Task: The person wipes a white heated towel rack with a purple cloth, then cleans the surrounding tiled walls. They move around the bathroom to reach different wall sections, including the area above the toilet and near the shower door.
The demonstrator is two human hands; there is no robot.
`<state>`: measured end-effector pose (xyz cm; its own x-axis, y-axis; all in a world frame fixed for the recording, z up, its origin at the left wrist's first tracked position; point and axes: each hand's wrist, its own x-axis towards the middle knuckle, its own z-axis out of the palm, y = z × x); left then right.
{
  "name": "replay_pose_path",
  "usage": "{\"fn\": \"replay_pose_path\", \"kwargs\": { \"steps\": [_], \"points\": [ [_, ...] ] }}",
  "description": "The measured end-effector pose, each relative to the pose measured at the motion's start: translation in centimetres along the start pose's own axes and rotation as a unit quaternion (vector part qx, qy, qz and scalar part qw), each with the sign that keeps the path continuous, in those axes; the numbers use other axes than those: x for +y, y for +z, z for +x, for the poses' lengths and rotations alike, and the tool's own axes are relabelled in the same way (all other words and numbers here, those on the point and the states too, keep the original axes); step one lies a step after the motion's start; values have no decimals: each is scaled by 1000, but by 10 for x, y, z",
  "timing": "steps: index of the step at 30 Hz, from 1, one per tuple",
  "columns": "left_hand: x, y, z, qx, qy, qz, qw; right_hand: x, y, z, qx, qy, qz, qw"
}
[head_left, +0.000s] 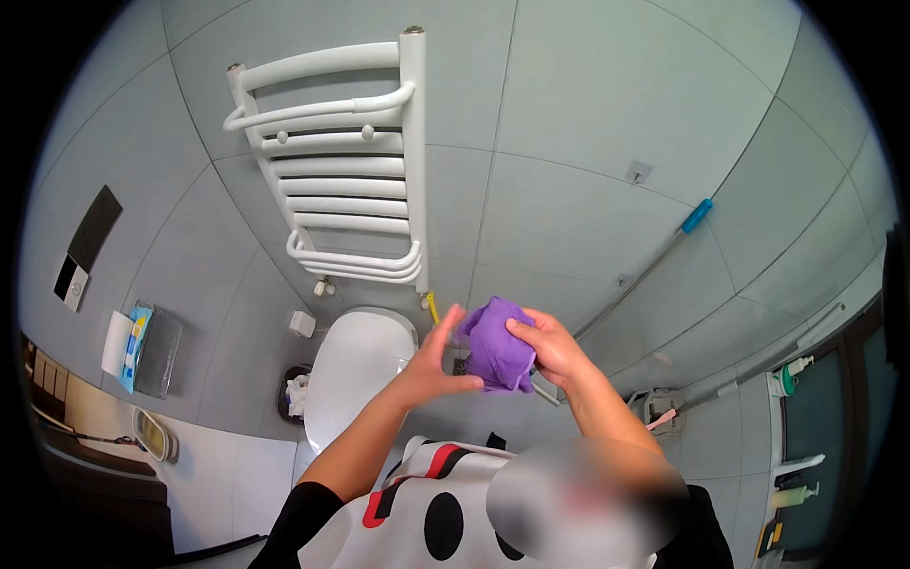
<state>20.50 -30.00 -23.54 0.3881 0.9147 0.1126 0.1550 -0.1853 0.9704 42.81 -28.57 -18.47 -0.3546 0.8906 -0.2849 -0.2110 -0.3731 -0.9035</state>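
A bunched purple cloth (498,348) is held up in front of me, above the bathroom floor. My right hand (551,345) grips its right side, with the thumb lying on top of the fabric. To the left of the cloth is my left hand (441,363), its thumb and fingers spread wide. The left thumb tip comes close to the cloth's lower edge; whether it touches I cannot tell. Just left of my left hand stands a white toilet (359,363) with its lid down.
On the wall ahead hangs a white towel radiator (345,167). A waste bin (291,412) stands left of the toilet. A blue-handled pole (633,267) leans at the right. Pump bottles (793,496) line a ledge far right; a wall holder (158,352) is at left.
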Motion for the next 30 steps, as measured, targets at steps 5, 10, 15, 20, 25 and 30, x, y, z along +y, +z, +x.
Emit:
{"fn": "replay_pose_path", "kwargs": {
  "steps": [5,10,15,20,25,30],
  "points": [
    [-1,-5,15,-52,-94,-240,965,-15,6,-1,-61,-10,98,993],
    [18,-18,27,-2,-118,-379,918,-21,8,-5,-75,-77,163,981],
    [8,-25,35,160,76,-27,984,-9,18,2,33,-107,71,991],
    [32,-3,24,67,177,48,981,-6,33,7,64,-102,7,993],
    [4,-23,32,28,-82,-295,952,-9,31,11,115,-113,105,981],
    [6,-56,37,48,-96,-425,899,-16,22,9,128,-135,110,976]
  ]
}}
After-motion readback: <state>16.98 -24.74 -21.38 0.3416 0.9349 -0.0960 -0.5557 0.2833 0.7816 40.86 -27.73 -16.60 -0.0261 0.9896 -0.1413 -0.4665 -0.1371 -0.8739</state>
